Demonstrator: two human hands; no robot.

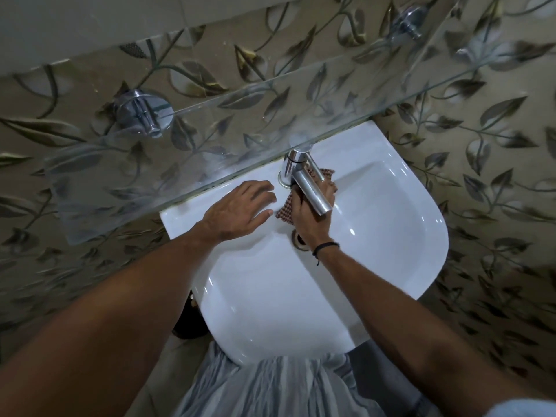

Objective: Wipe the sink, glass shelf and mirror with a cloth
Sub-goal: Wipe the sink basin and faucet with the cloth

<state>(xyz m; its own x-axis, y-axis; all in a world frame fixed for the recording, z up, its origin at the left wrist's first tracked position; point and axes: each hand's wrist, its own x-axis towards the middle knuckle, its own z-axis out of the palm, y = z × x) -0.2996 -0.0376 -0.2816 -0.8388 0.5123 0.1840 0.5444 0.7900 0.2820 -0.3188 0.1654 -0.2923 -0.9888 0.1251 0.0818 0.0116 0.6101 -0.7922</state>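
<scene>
— Counting what's in front of you, what do you get?

— One white sink (pixel 376 236), one chrome tap (pixel 304 182), one glass shelf (pixel 210 139) on two chrome brackets (pixel 141 111), one cloth (pixel 285 210), one drain (pixel 299 239), and my two hands.

— Where is the cloth?

— Inside the sink at the back wall, directly under the tap spout. My right hand (pixel 310 218) is clamped on it, fingers curled over the fabric and pressing it to the porcelain. A dark cord sits on that wrist.

— And the other hand?

— My left hand (pixel 240 209) lies flat on the back ledge of the sink, fingers spread apart, holding nothing, just beside the tap base.

— How much room is there?

— Tight at the back: the shelf's front edge overhangs the ledge and the top of the tap, and the spout crosses above my right knuckles. The bowl's right and front sides lie open, and the drain sits just beside my right wrist.

— What does the cloth look like?

— Brownish-red with a small chequered weave, bunched; mostly hidden by hand and spout.
</scene>
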